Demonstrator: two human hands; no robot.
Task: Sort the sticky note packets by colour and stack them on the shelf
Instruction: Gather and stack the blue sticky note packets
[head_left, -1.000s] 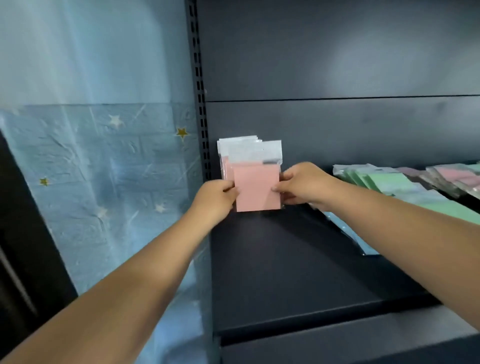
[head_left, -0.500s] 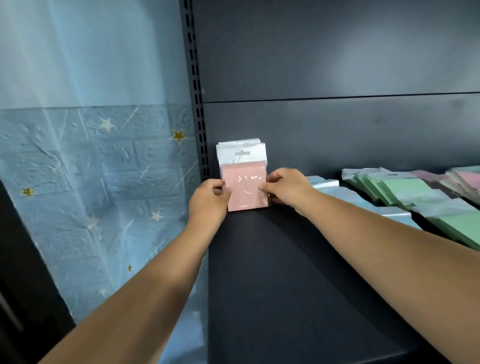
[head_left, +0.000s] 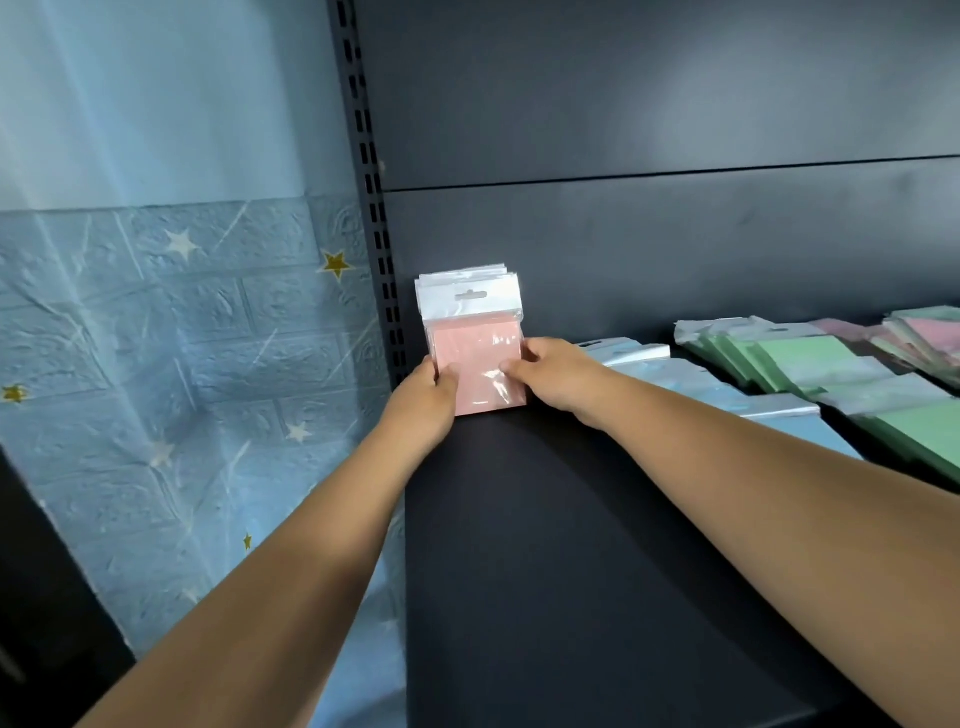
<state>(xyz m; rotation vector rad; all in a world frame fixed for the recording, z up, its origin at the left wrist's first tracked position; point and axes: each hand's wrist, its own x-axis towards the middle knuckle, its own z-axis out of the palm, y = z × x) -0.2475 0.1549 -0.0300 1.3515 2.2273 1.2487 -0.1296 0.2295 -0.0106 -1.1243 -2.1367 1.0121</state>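
Hands (head_left: 423, 402) around upright pink packets (head_left: 480, 364)

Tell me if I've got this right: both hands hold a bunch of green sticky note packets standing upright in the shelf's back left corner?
Not quite: the colour is wrong. In the head view, the left hand and right hand hold pink sticky note packets, standing upright in the back left corner of the shelf. The green packets lie further right on the shelf.

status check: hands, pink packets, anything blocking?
Left hand and right hand both grip the pink packets, upright at the shelf's back left corner. Blue packets lie right of them. Nothing blocking.
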